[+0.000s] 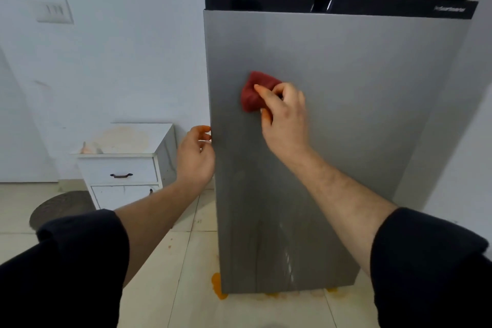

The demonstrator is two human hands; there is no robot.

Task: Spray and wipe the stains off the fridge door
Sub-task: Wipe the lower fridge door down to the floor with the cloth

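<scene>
The grey fridge door fills the middle and right of the head view, with a dark handle strip along its top. My right hand grips a bunched red cloth and holds it against the upper left part of the door. My left hand sits at the door's left edge, its fingers curled round that edge; the fingertips look orange-stained. Wet streaks run down the lower part of the door. No spray bottle is in view.
A white bedside cabinet with a stained top and two drawers stands left of the fridge against the wall. A round dark mat lies on the tiled floor. Orange splashes mark the floor at the fridge's base.
</scene>
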